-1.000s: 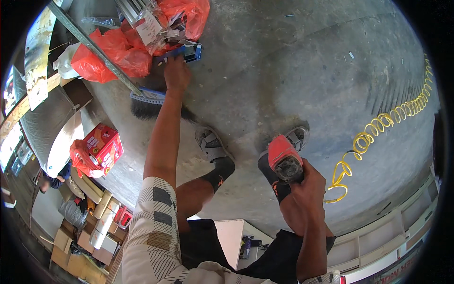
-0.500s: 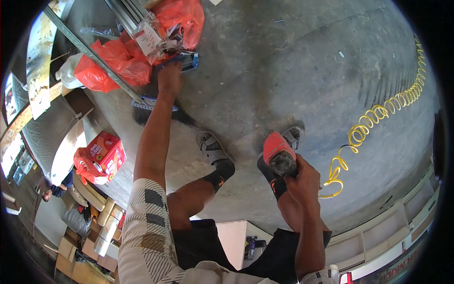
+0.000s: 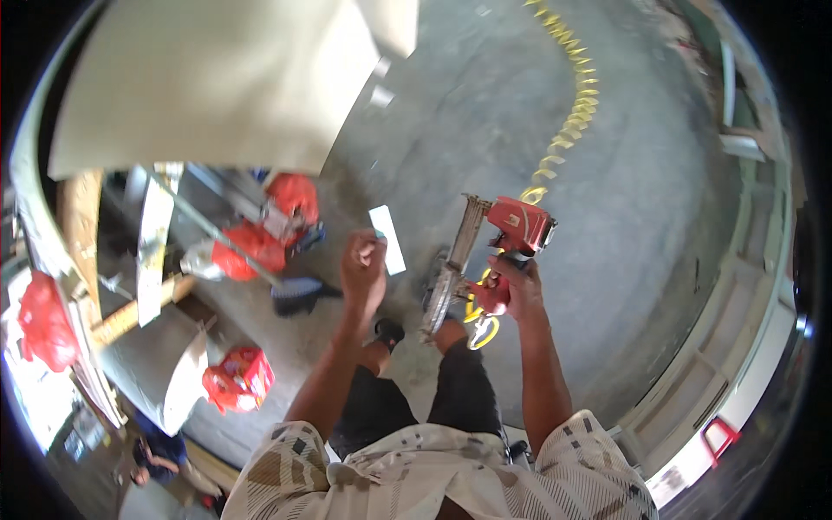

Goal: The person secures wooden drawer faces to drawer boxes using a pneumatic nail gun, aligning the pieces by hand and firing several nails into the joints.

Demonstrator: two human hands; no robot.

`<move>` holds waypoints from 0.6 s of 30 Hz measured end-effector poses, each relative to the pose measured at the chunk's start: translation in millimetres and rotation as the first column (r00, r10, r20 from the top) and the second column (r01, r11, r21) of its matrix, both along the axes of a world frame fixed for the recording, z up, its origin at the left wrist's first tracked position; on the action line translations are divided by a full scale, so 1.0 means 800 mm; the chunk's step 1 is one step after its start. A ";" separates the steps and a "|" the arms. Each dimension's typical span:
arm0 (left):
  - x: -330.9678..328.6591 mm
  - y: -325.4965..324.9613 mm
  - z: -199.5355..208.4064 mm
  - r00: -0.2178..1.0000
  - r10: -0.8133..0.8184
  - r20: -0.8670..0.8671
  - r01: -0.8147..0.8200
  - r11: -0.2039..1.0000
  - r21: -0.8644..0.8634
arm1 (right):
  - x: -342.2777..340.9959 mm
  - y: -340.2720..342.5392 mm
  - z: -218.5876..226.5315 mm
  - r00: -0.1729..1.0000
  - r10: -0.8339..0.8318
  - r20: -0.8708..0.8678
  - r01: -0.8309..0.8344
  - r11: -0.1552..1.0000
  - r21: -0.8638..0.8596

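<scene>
My right hand (image 3: 522, 290) is closed round the handle of a red nail gun (image 3: 520, 225), held up in front of my legs. Its long, worn metal magazine (image 3: 455, 273) slants down to the left. Left of it, my left hand (image 3: 362, 267) is raised with its fingers pinched together. At those fingertips shows a pale flat strip (image 3: 390, 247), bright and plain. Whether it is a strip of fasteners I cannot make out. A coiled yellow air hose (image 3: 568, 130) runs over the floor behind the gun; where it joins is hidden.
A large pale board (image 3: 217, 87) spans the upper left. Below it lie red plastic bags (image 3: 253, 250), metal lengths and a broom head (image 3: 299, 295). A red box (image 3: 251, 377) stands at left, with another person (image 3: 160, 455) beyond. White framed panels (image 3: 693, 390) line the right.
My left hand has left the pile by the red bags and come back with the pale strip. My right hand has lifted and turned the nail gun. My view has risen and shifted.
</scene>
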State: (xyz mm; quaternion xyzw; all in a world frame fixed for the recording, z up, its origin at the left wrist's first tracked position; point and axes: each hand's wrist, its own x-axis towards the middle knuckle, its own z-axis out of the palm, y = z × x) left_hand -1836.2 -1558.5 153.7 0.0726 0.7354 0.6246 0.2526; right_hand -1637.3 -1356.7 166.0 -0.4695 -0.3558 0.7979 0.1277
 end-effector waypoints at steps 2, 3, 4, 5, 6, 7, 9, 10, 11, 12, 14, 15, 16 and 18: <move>0.031 0.081 0.103 0.996 -0.089 0.018 0.085 0.986 0.146 | 0.013 0.041 0.099 0.981 -0.125 -0.146 0.113 0.989 -0.091; 0.044 0.120 0.157 0.991 -0.125 -0.045 0.130 0.980 0.153 | 0.024 0.060 0.149 0.965 -0.165 -0.204 0.152 0.985 -0.078; 0.040 0.145 0.198 0.983 -0.161 -0.088 0.175 0.967 0.183 | 0.016 0.067 0.185 0.953 -0.192 -0.233 0.184 0.981 -0.054; 0.053 0.175 0.249 0.975 -0.179 -0.130 0.204 0.954 0.219 | 0.027 0.080 0.229 0.936 -0.221 -0.274 0.221 0.975 -0.031; 0.064 0.200 0.291 0.937 -0.245 -0.249 0.294 0.938 0.182 | 0.040 0.090 0.267 0.926 -0.247 -0.285 0.251 0.968 -0.021; 0.072 0.220 0.327 0.895 -0.300 -0.329 0.358 0.925 0.130 | 0.051 0.097 0.304 0.907 -0.265 -0.328 0.285 0.958 0.014; 0.088 0.263 0.383 0.806 -0.350 -0.478 0.469 0.869 0.155 | 0.074 0.111 0.361 0.884 -0.264 -0.385 0.316 0.946 0.077; 0.087 0.278 0.403 0.768 -0.359 -0.531 0.479 0.872 0.103 | 0.074 0.110 0.381 0.876 -0.276 -0.395 0.340 0.935 0.102; 0.093 0.285 0.417 0.744 -0.366 -0.559 0.491 0.867 0.084 | 0.079 0.102 0.397 0.880 -0.262 -0.396 0.341 0.929 0.145; 0.082 0.286 0.424 0.709 -0.369 -0.601 0.493 0.869 0.048 | 0.063 0.085 0.402 0.880 -0.251 -0.404 0.343 0.923 0.174; 0.078 0.305 0.435 0.696 -0.358 -0.622 0.530 0.841 0.109 | 0.056 0.079 0.415 0.881 -0.254 -0.399 0.360 0.908 0.217; 0.075 0.308 0.439 0.686 -0.388 -0.615 0.558 0.823 0.104 | 0.052 0.073 0.420 0.862 -0.278 -0.425 0.402 0.884 0.237; 0.070 0.313 0.437 0.674 -0.420 -0.608 0.588 0.803 0.097 | 0.048 0.069 0.420 0.852 -0.301 -0.429 0.428 0.872 0.239; 0.065 0.321 0.431 0.630 -0.471 -0.617 0.648 0.757 0.083 | 0.044 0.069 0.419 0.837 -0.355 -0.416 0.474 0.851 0.227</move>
